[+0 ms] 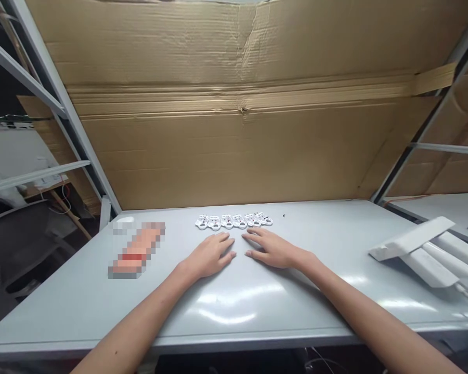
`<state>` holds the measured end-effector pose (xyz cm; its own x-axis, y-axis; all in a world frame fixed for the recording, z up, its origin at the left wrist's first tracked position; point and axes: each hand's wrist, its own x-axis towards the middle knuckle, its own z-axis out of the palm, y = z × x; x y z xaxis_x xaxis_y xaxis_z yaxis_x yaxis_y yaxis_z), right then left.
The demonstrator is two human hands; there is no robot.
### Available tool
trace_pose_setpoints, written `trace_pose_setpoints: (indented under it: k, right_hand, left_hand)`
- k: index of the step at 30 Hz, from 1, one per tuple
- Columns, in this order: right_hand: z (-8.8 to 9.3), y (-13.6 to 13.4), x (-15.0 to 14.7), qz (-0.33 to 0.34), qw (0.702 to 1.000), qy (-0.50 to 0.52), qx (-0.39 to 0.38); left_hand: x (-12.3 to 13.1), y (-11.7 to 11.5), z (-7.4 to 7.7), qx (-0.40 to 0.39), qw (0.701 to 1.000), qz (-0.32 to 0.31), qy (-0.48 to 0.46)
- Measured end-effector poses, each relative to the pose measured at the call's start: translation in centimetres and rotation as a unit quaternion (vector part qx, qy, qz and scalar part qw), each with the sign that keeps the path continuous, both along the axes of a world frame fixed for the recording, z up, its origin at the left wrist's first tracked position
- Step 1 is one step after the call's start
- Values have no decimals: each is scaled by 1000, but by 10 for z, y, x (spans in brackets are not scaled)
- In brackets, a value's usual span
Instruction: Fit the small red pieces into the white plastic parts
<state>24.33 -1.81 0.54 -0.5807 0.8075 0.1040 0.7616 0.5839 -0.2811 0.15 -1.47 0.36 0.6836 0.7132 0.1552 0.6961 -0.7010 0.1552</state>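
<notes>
My left hand (pixel 209 255) and my right hand (pixel 271 248) lie palm down on a pale grey table (pixel 234 317), fingers spread and holding nothing. Their fingertips end just short of a row of several small white plastic parts (pixel 234 221), which neither hand touches. Left of my left hand lies a pinkish object with a red band (pixel 138 250). It is pixelated, so I cannot tell what it is. A small white item (pixel 124 224) lies beyond it, also blurred.
A stack of long white foam-like pieces (pixel 425 254) sits at the table's right side. Flattened cardboard (pixel 226 114) stands along the back edge, held in a metal shelf frame (pixel 58 98). The table's front edge runs close below my forearms.
</notes>
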Motion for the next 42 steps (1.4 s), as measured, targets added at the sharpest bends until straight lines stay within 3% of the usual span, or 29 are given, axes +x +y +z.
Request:
trace_pose_setpoints:
  k: [42]
  right_hand:
    - [-2,-3,2,8,1000,-25,2]
  left_hand:
    - [-3,0,-1,5,1000,-8,20]
